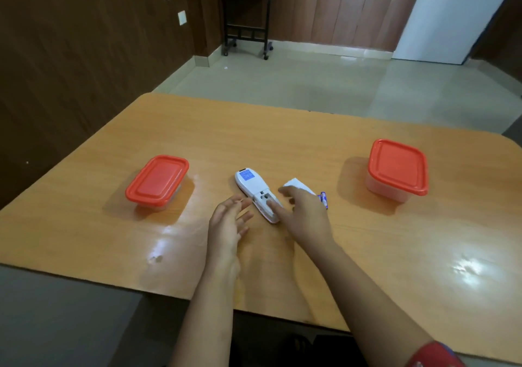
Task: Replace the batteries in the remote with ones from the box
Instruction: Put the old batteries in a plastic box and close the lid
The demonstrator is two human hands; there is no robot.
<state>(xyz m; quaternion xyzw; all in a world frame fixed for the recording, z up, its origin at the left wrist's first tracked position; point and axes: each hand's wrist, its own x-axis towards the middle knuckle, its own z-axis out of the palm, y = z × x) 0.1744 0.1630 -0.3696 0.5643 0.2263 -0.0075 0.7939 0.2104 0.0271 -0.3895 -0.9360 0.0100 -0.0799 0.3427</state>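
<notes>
Sitting toward the left side of the orange table [282, 140], the left box [157, 181] is wearing its red lid, closed and well apart from both hands. Moving rightward, the left hand [228, 219] is lying open beside the remote [251, 186], palm turned inward and fingers spread and straight; it is gripping nothing, and whether its fingertips are touching the remote's edge cannot be told. The white remote is lying back-side up near the table's middle, angled with its far end toward the left box, and its battery bay is standing open at the near end. The right hand [305, 214] is reaching over that near end, its thumb [273, 205] resting straight on the open bay while the other fingers are extending loosely; no object is showing in its grasp, though the underside of the palm is hidden. A white cover piece [298, 183] is lying just beyond the right hand's knuckles. Blue-and-purple batteries [324, 199] are lying on the table just to the right of that hand, partly hidden by it. Farther right, the right box [397, 169] is sitting with its red lid closed.
</notes>
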